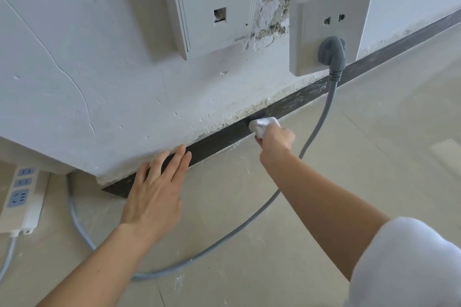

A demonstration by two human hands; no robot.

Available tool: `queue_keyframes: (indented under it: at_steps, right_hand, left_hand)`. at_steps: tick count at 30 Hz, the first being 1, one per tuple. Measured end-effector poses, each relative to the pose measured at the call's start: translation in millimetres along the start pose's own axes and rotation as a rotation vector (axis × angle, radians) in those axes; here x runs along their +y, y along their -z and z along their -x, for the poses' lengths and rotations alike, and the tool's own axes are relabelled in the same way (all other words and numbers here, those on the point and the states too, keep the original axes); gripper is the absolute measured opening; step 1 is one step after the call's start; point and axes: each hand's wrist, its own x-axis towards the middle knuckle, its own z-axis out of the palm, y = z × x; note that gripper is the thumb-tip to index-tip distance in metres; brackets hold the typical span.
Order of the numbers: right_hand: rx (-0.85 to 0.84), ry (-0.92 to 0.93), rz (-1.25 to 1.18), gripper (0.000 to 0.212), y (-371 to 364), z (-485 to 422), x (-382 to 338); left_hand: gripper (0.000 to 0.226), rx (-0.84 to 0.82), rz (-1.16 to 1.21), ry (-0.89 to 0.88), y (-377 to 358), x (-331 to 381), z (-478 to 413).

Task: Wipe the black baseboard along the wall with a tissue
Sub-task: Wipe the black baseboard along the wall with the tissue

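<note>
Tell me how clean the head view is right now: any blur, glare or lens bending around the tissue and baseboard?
Head view: soft, even light, no glare; tissue and right hand slightly smeared, with a dark blur just above the tissue on the baseboard; left hand sharp; the wide angle tilts the wall; white sleeve soft at the near corner.

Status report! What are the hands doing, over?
Right hand grips tissue on black baseboard. Left hand open, fingers at baseboard. Grey cable crosses baseboard beyond tissue.
</note>
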Motion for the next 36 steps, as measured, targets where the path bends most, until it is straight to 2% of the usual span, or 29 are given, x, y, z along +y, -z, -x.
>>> queue_keyframes:
  at_steps: [2, 5, 8, 11, 13, 15, 21, 25, 27, 32, 34, 36]
  right_hand:
    - [-0.117, 0.028, 0.091, 0.021, 4, 14, -1]
    - [-0.286, 0.086, 0.444, 0.018, 17, 55, 8]
    - [-0.448, 0.298, 0.797, 0.011, 45, 85, 6]
    - [-0.688, 0.413, 0.913, 0.011, 77, 100, -11]
    - [-0.769, 0.390, 0.950, 0.013, 99, 93, -24]
    - [-0.774, 0.327, 0.960, 0.012, 123, 77, -35]
    - [-0.605, 0.224, 0.900, 0.019, 162, -5, -59]
    - [-0.681, 0.123, 0.833, 0.006, 138, -49, -75]
    - [-0.722, 0.046, 0.788, 0.009, 115, -63, -77]
    - [-0.869, -0.298, 0.497, 0.005, 62, -76, -53]
    - [-0.938, -0.438, 0.372, 0.015, 46, -80, -38]
    - [-0.930, -0.537, 0.242, 0.030, 33, -81, -22]
  left_hand:
    - [0.077, 0.027, -0.016, -0.084, 1, -2, -2]
    - [0.069, 0.045, -0.005, -0.171, 7, -4, -10]
    - [0.068, 0.040, 0.022, -0.259, 15, -6, -21]
    - [0.082, 0.022, 0.020, -0.343, 16, -6, -42]
    - [0.073, 0.047, 0.004, -0.381, 15, 1, -64]
    - [0.065, 0.064, 0.001, -0.358, 13, 13, -82]
    - [0.068, 0.038, -0.060, -0.309, 7, 28, -98]
    - [0.064, 0.000, -0.038, -0.236, 20, 40, -104]
    - [0.066, -0.026, -0.040, -0.187, 28, 47, -107]
    - [0.063, -0.041, -0.063, -0.028, 41, 74, -111]
    - [0.063, -0.034, -0.049, 0.068, 44, 87, -113]
    - [0.061, -0.015, -0.038, 0.179, 44, 98, -113]
